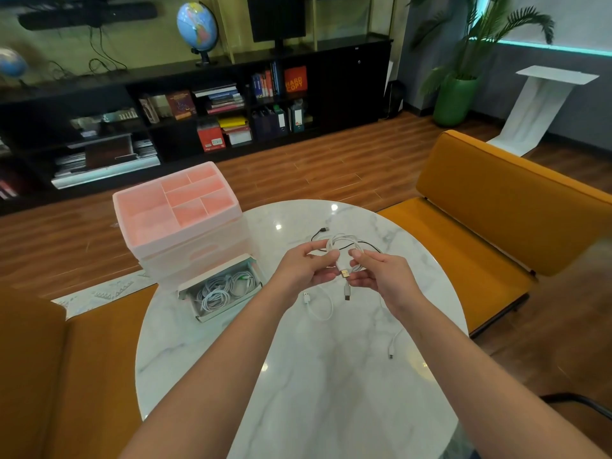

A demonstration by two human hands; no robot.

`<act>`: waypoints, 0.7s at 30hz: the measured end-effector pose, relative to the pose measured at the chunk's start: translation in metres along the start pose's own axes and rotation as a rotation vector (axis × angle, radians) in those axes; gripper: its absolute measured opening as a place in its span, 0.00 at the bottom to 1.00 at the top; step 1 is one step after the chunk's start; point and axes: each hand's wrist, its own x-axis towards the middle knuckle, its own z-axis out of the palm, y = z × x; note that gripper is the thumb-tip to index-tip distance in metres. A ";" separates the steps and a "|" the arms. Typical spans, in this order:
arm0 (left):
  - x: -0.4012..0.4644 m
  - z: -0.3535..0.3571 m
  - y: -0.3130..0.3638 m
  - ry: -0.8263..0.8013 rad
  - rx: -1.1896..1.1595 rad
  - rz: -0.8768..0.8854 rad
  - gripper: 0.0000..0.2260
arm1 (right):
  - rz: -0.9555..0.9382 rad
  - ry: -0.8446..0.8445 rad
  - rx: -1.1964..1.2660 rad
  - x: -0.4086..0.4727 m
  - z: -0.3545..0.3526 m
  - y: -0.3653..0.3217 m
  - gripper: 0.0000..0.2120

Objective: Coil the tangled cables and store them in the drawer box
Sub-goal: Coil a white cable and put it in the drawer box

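Observation:
Above the middle of the round marble table both my hands hold a loose bundle of white cables. My left hand pinches the loops on the left; my right hand grips them on the right. A gold USB plug sticks out between the hands, and white cable ends hang down to the table. A thin black cable lies behind the bundle. The pink drawer box stands at the table's left, its lowest drawer pulled open with several coiled white cables inside.
Another white cable end trails over the table to the right. Orange seats flank the table on both sides. A dark bookshelf with books and a globe lines the far wall, and a potted plant stands at the back right.

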 end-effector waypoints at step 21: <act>0.002 0.002 -0.008 0.367 0.532 0.364 0.09 | -0.080 -0.020 -0.089 -0.006 0.018 -0.002 0.09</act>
